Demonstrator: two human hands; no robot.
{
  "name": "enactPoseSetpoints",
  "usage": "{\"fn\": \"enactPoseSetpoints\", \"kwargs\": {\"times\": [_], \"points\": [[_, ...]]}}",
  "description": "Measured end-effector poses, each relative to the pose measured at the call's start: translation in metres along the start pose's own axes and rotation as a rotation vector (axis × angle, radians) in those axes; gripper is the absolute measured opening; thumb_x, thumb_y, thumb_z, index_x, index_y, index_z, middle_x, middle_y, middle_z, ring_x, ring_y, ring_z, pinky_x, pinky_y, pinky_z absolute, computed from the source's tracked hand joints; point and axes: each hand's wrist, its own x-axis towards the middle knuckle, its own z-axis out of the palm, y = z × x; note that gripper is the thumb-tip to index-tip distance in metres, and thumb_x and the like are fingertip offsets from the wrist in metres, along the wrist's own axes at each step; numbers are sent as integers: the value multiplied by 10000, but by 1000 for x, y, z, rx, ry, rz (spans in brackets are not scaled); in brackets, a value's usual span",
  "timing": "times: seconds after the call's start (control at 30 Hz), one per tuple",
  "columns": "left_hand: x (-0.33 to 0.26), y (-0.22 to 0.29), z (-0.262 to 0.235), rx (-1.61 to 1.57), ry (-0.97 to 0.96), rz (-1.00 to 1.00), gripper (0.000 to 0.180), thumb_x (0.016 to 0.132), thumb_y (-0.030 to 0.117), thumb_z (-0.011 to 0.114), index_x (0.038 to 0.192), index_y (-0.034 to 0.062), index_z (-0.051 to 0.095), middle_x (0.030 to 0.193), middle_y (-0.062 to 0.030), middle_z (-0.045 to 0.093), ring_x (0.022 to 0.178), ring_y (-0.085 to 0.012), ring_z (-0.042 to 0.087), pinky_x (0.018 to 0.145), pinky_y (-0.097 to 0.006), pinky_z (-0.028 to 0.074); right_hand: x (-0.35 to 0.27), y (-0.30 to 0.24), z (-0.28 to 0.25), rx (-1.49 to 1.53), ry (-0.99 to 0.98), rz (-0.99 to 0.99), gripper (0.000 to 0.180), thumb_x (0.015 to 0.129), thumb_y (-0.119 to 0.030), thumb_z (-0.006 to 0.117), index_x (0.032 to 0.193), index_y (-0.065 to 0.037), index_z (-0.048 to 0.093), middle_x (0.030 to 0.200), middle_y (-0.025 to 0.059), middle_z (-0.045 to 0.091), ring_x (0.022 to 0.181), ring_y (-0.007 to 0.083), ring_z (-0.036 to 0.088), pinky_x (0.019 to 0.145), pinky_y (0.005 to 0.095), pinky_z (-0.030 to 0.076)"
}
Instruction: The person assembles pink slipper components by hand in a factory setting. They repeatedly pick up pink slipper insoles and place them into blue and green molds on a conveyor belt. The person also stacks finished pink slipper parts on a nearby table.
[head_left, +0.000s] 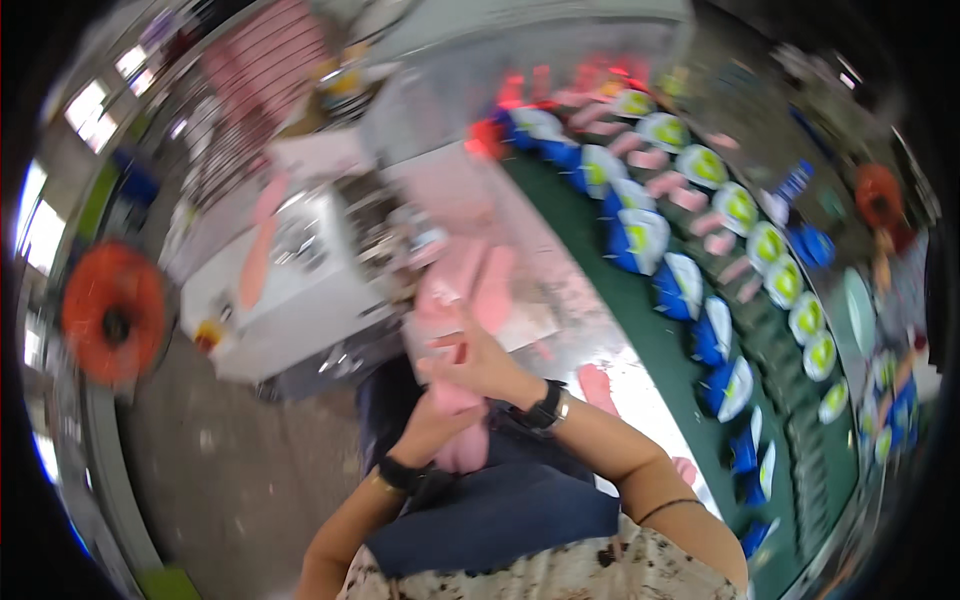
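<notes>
Both hands meet in front of my chest on a pink soft piece (pixel 462 448), which looks like a shoe part; the picture is blurred. My left hand (pixel 432 425), with a dark band at the wrist, grips the piece from below. My right hand (pixel 478 366), with a black watch at the wrist, lies over its upper part with fingers bent around it. Just beyond the hands more pink pieces (pixel 470 285) lie on a shiny worktop (pixel 560 340).
A green conveyor belt (pixel 660 350) runs along the right, carrying several blue, white and yellow-green shoes (pixel 640 240) and pink pieces (pixel 690 198). A white machine (pixel 290 290) and an orange fan (pixel 112 312) stand at left. Another person (pixel 900 300) is at far right.
</notes>
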Motion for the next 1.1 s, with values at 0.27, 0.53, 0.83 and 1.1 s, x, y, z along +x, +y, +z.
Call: {"fn": "enactPoseSetpoints", "kwargs": {"times": [0.27, 0.53, 0.83, 1.1], "points": [[-52, 10, -9, -80, -29, 142, 679, 877, 238, 666, 1392, -42, 322, 1344, -129, 453, 1184, -145, 463, 1016, -292, 384, -4, 43, 36, 507, -157, -109, 845, 867, 29, 532, 1506, -99, -7, 1504, 162, 290, 840, 193, 654, 787, 296, 531], [-32, -2, -92, -85, 370, 322, 301, 905, 212, 648, 1095, -21, 642, 996, -42, 669, 896, -88, 592, 818, -257, 476, -1, 39, 66, 536, -263, -44, 845, 873, 22, 536, 1502, -120, -10, 1504, 184, 296, 854, 195, 651, 805, 320, 535], [-32, -19, -107, -152, 490, 277, 236, 907, 228, 631, 968, 7, 682, 870, -36, 682, 765, -83, 615, 709, -227, 496, -6, 40, 75, 507, -240, -41, 838, 859, 17, 544, 1496, -93, 11, 1454, 209, 370, 836, 197, 641, 793, 313, 530], [-34, -2, -112, -205, 471, 337, 318, 873, 182, 666, 1133, -1, 661, 884, -63, 698, 753, -83, 626, 686, -225, 516, -4, 52, 78, 604, -316, 56, 838, 871, -64, 608, 1501, -132, 59, 1127, 157, 550, 836, 198, 623, 766, 328, 538]]}}
